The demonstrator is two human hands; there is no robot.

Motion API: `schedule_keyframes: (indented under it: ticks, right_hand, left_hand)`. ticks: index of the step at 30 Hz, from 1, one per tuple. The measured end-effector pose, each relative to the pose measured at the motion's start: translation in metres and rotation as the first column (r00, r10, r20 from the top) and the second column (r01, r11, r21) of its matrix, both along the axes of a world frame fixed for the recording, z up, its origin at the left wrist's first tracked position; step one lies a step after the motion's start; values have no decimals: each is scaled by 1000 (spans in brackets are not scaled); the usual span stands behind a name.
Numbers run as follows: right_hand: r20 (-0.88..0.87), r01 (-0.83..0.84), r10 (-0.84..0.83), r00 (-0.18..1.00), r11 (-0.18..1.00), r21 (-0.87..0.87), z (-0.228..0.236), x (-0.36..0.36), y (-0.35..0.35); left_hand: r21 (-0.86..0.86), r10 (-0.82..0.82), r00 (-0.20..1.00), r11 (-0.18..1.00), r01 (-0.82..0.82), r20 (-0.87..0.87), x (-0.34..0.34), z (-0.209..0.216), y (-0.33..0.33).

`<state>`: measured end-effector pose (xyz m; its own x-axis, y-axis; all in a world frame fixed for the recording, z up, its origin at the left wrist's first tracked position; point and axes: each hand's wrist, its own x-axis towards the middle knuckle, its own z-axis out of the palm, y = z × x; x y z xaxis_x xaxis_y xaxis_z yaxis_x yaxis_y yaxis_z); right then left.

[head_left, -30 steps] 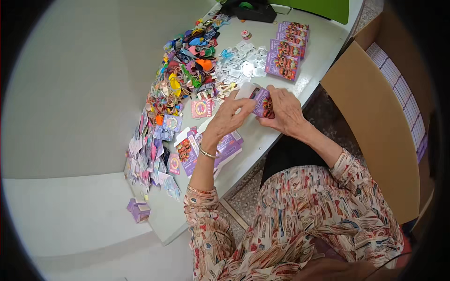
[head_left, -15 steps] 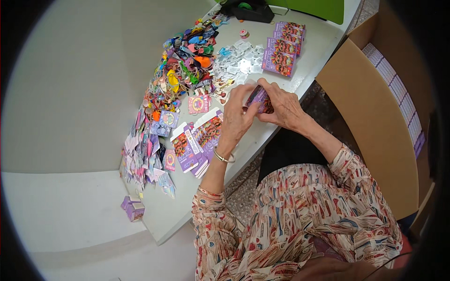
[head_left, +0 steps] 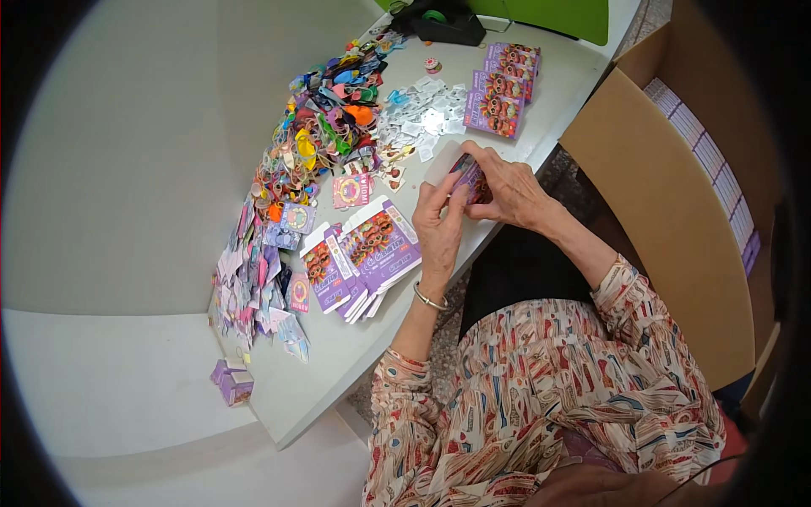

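Observation:
Between my two hands is a small purple printed box, held at the table's near edge. My left hand grips its left side with thumb and fingers. My right hand wraps round its right side, fingers over the top end. Much of the box is hidden by the fingers. Left of my left hand lies a fanned stack of flat, unfolded purple cartons. Beyond my hands, several filled purple boxes overlap in a row on the table.
A long heap of colourful small trinkets runs along the wall side, with shiny foil packets at its lower end. Small white packets lie mid-table. A black tape dispenser stands at the back. On the right is a large cardboard box holding stacked boxes.
My left hand has shifted slightly right and down along the box, uncovering more of the flat cartons. The box stays held in both hands. The view has moved a little.

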<state>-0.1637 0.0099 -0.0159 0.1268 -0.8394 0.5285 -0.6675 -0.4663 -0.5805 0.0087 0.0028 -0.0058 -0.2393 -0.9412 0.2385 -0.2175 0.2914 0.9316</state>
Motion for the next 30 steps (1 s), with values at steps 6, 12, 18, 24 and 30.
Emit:
schedule_keyframes:
  ticks: [6,12,18,24,30]
  right_hand:
    - [-82,56,-50,995,996,69,-3,1,2]
    - [-121,44,-37,992,997,56,-3,-2,0]
    - [93,58,-70,993,990,127,-10,-5,-3]
    - [73,-28,21,997,994,105,0,-1,-2]
    - [133,-102,91,987,992,77,-3,1,-1]
  left_hand:
    - [-465,144,967,885,-31,210,-19,10,-1]
    - [-383,101,963,924,2,250,-12,10,-2]
    - [-310,11,990,950,34,142,-13,25,-1]
    - [-23,-52,998,998,53,44,-8,31,-21]
    - [5,15,993,1000,-16,116,-2,29,-18]
